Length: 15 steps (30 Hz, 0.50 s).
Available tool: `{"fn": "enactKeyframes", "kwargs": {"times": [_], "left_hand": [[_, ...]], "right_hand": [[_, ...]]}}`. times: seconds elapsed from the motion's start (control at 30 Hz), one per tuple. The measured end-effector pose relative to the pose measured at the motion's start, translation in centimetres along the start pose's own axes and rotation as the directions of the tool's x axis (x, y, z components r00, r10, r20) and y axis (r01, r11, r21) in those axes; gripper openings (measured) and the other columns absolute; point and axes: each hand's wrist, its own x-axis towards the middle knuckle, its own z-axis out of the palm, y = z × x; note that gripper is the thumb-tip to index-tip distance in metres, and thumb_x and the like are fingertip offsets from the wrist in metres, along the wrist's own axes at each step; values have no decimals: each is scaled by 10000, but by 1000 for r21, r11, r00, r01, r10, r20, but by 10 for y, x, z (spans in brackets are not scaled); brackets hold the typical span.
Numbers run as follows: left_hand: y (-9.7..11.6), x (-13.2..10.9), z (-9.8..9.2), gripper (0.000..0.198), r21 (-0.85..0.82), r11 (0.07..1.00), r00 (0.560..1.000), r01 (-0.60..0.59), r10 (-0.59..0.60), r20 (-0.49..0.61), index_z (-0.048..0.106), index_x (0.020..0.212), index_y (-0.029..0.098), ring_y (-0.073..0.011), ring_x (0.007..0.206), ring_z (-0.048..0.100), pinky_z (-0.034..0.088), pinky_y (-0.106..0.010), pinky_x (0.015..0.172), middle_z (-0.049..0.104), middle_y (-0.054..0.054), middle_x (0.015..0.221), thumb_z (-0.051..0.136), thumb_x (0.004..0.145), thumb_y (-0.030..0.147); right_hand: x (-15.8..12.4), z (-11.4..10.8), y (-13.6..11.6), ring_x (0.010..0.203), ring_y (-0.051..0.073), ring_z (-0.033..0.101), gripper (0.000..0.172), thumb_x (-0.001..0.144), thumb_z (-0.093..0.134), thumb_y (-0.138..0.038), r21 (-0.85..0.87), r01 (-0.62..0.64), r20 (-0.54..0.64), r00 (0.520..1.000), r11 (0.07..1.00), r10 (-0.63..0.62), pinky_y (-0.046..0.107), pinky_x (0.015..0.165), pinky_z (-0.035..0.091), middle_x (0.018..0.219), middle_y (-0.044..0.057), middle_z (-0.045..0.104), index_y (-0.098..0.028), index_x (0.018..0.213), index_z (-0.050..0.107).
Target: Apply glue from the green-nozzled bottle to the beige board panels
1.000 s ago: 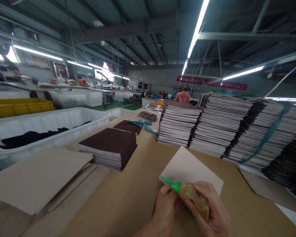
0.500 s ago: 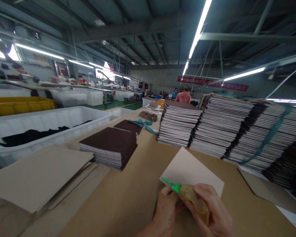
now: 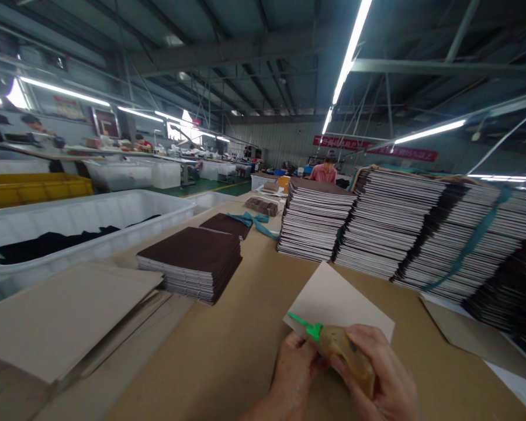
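Observation:
My right hand (image 3: 383, 371) is wrapped around a squeeze glue bottle (image 3: 348, 356) with a yellowish, stained body. Its long green nozzle (image 3: 309, 327) points left over the near-left edge of a pale flat panel (image 3: 339, 298). My left hand (image 3: 293, 365) is closed at that panel's near edge, just beneath the nozzle, its fingertips partly hidden by the bottle. Left of the hands sits a stack of dark brown panels (image 3: 190, 254) with pale edges.
Tall stacks of brown-and-white panels (image 3: 390, 225), bound with a teal strip (image 3: 476, 240), line the right side. Large pale sheets (image 3: 74, 316) lie at left, beside a white bin (image 3: 92, 210) holding dark cloth. A person in a pink shirt (image 3: 323, 173) is beyond the stacks.
The view has shifted slightly. My right hand and the bottle's body have moved a little to the right, while the nozzle tip stays near the panel's left corner.

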Motion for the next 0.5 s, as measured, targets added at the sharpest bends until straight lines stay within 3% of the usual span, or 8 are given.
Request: {"fn": "enactKeyframes", "kwargs": {"times": [0.23, 0.37, 0.5], "left_hand": [[-2, 2, -2, 309, 29, 999, 999, -14, 13, 45, 711, 855, 122, -178, 716, 592, 469, -259, 647, 694, -98, 840, 780, 638, 330], [-5, 4, -5, 278, 78, 996, 999, -34, 33, 7, 702, 783, 135, -168, 632, 567, 440, -258, 614, 667, -51, 701, 791, 585, 309], [-9, 7, -9, 343, 168, 985, 998, -50, 56, -26, 698, 768, 132, -153, 598, 539, 417, -250, 605, 645, -42, 677, 793, 589, 410]], "right_hand": [[-1, -2, 8, 928, 184, 594, 292, 870, 612, -219, -24, 63, -9, 998, 998, -63, 220, 733, 532, 1046, 131, 542, -126, 1132, 522], [-2, -3, 7, 959, 189, 587, 294, 882, 554, -169, 6, 76, 46, 996, 997, -76, 230, 735, 534, 1077, 136, 532, -134, 1169, 505], [0, -6, -1, 935, 181, 595, 285, 891, 549, -179, -57, 75, -9, 997, 996, -76, 222, 737, 521, 1059, 125, 544, -145, 1170, 501]]}}
